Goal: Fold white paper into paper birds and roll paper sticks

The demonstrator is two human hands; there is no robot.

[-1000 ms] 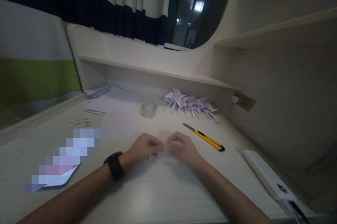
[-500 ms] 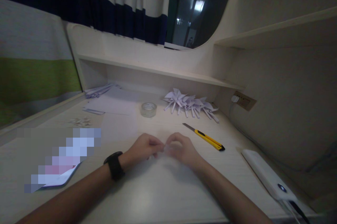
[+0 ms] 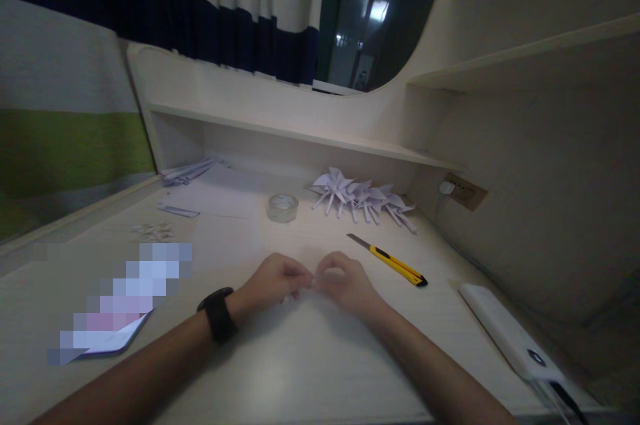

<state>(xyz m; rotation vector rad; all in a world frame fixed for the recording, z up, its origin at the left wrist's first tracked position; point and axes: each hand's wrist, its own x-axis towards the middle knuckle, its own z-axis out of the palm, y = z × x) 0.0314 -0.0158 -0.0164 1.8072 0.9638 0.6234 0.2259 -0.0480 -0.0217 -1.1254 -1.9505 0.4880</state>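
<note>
My left hand (image 3: 277, 280), with a black watch (image 3: 218, 315) on its wrist, is closed in a pinch over the middle of the desk. Opposite it, my right hand (image 3: 344, 284) is pinched too, and the fingertips of both hands meet. Whatever small pale thing lies between them is too small and blurred to name. Beyond the right hand lies a yellow utility knife (image 3: 397, 265) with its blade out. A roll of clear tape (image 3: 283, 208) stands farther back. Several white paper pinwheels (image 3: 357, 193) lie in a row at the back right.
White paper sheets (image 3: 215, 192) and folded paper strips (image 3: 187, 172) lie at the back left, near a little heap of small pale pieces (image 3: 153, 231). A phone (image 3: 120, 338), its screen blurred out, lies front left. A white power strip or power bank (image 3: 510, 332) sits at the right edge.
Both hands stay almost where they were, fingertips together. The right fingers shift very slightly. Nothing else on the desk has visibly moved.
</note>
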